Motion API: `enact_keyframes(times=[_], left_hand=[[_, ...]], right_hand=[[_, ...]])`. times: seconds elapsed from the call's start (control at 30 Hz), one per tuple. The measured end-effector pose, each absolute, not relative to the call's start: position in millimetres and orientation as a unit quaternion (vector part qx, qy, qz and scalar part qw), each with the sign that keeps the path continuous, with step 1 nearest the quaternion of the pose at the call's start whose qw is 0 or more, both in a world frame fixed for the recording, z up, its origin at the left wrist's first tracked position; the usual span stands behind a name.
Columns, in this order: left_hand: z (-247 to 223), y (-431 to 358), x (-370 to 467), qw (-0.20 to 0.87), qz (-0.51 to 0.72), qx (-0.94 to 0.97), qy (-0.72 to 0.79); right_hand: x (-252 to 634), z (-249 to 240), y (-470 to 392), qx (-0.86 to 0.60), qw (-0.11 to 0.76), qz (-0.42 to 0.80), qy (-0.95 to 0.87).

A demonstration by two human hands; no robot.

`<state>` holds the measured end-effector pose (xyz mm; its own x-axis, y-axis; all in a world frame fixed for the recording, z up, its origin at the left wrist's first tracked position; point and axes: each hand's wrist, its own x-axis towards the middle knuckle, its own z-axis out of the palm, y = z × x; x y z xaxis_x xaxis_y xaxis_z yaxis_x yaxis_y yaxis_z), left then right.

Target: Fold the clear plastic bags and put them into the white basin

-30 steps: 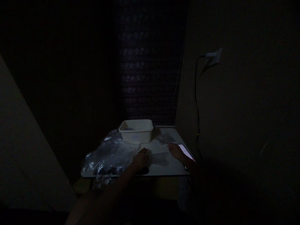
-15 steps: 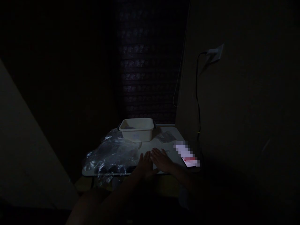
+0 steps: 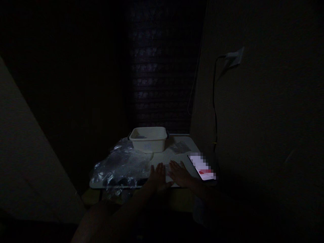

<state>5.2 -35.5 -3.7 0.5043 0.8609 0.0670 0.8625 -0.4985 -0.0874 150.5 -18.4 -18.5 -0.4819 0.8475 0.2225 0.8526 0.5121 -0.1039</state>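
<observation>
The view is very dark. My left hand lies flat near the front edge of a small white table, fingers stretched forward and thumb out to the right. Close beside it, my right hand rests palm down with its fingers extended. A narrow gap separates the two hands, and something clear and thin seems to lie between their fingertips. Crumpled clear plastic covers the left part of the table, next to my left hand. To the right of my right hand lies a phone with a lit screen.
A white bin with dark handles stands at the back of the table. Right of it lies a small clear bag. A cable hangs from a wall outlet at right. Dark blinds are behind.
My right hand has shifted slightly right, away from my left hand, opening a gap between them. My left hand has barely moved.
</observation>
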Motion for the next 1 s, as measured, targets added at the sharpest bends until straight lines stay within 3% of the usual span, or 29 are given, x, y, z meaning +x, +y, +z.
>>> enact_keyframes(times=[0.43, 1.0], left_hand=[[-2.0, -37.5, 5.3, 0.057, -0.009, -0.865, -0.499], [-1.9, -37.5, 5.8, 0.055, -0.011, -0.863, -0.501]], right_hand=[[172.9, -16.5, -20.6, -0.527, 0.088, -0.051, -0.844], [194.3, -16.0, -18.3, -0.535, 0.102, -0.131, -0.828]])
